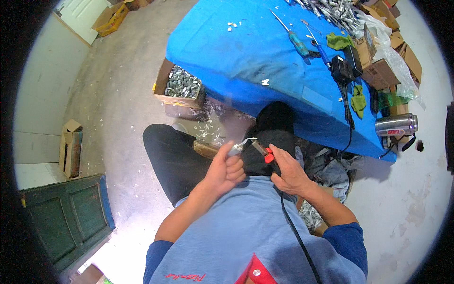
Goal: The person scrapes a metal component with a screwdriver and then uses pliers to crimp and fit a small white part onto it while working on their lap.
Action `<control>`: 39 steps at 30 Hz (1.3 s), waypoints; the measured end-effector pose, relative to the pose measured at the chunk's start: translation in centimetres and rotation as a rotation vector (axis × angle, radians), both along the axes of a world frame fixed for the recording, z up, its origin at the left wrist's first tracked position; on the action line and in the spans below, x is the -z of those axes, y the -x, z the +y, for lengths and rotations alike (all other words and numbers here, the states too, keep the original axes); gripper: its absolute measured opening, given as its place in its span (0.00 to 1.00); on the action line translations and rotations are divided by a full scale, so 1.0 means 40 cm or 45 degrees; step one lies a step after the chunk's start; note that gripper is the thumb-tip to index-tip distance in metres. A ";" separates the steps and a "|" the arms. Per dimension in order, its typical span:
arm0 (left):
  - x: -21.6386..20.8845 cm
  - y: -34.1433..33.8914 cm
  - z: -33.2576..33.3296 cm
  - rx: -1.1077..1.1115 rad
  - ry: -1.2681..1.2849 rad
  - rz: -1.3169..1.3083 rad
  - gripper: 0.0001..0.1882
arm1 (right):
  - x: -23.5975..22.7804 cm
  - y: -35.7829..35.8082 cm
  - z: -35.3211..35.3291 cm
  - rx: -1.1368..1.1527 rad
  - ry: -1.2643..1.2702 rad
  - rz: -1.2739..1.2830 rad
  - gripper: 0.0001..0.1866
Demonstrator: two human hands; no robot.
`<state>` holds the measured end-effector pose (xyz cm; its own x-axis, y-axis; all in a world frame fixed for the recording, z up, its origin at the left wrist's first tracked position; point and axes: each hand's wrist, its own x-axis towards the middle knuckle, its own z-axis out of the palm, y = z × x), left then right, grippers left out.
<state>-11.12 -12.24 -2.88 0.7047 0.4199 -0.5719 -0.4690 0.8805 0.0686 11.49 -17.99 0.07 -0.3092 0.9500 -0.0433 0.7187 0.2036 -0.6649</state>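
Observation:
In front of my lap, my left hand (224, 170) is wrapped round a small silver-grey part (235, 149) with a white curved piece sticking out of its top. My right hand (289, 171) grips a tool with red parts (269, 155) and a flat metal head that points toward that white piece. The two tips are very close; whether they touch I cannot tell. A black cord (297, 232) runs from near my right hand down over my shirt.
A table with a blue cover (213, 42) stands ahead, bearing screwdrivers (298, 43), a black power adapter (341, 68), a steel mug (396, 125) and a pile of metal parts (331, 12). Beside it, a cardboard box (179, 101) holds small metal pieces. White scraps litter the floor.

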 end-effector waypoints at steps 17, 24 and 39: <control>0.010 -0.003 -0.010 0.044 0.003 -0.014 0.30 | -0.013 0.015 0.021 -0.123 0.024 -0.138 0.37; 0.016 -0.006 -0.009 0.041 0.003 -0.041 0.30 | -0.010 0.011 0.025 -0.129 0.069 -0.099 0.32; -0.012 -0.011 -0.015 0.033 -0.044 -0.034 0.32 | 0.003 0.004 0.018 -0.060 0.432 0.386 0.24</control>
<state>-10.68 -12.84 -2.40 0.7307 0.4203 -0.5380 -0.4478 0.8899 0.0870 11.32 -17.27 -0.05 -0.3982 0.8825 -0.2504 0.4768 -0.0341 -0.8784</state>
